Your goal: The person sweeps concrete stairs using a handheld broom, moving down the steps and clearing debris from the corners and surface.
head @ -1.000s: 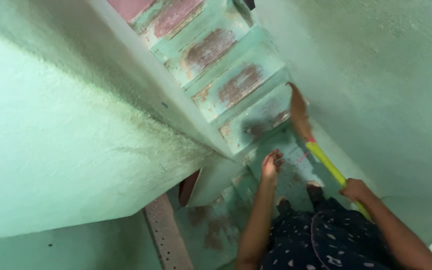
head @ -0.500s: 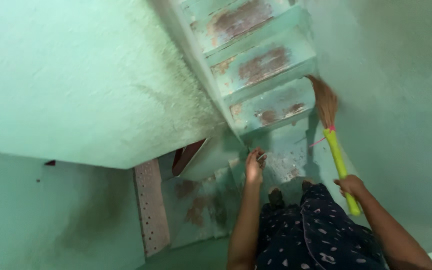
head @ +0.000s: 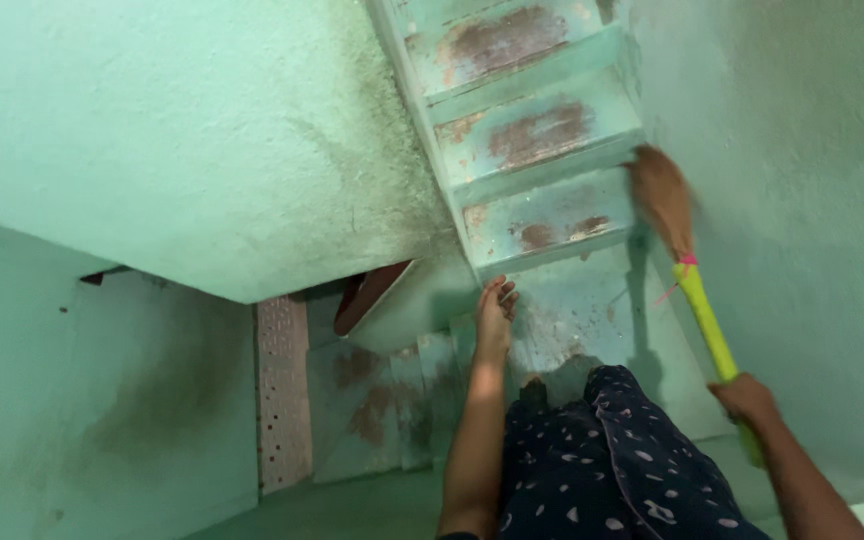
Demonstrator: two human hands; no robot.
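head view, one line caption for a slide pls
Right hand sweeps worn green stairs with a yellow-handled broom; left hand hangs free.

Worn green stairs (head: 527, 130) with brown patches climb between pale green walls (head: 152, 140). A perforated pinkish strip (head: 282, 390) runs down beside the lower steps. Dark spotted trousers (head: 602, 470) fill the foreground.

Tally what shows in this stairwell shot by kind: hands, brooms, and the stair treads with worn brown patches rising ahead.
Hands: 2, the left hand empty and the right hand gripping the handle
Brooms: 1, the broom, yellow-green handle, brown bristles
Worn treads ahead: 3, nearest tread
Total: 6
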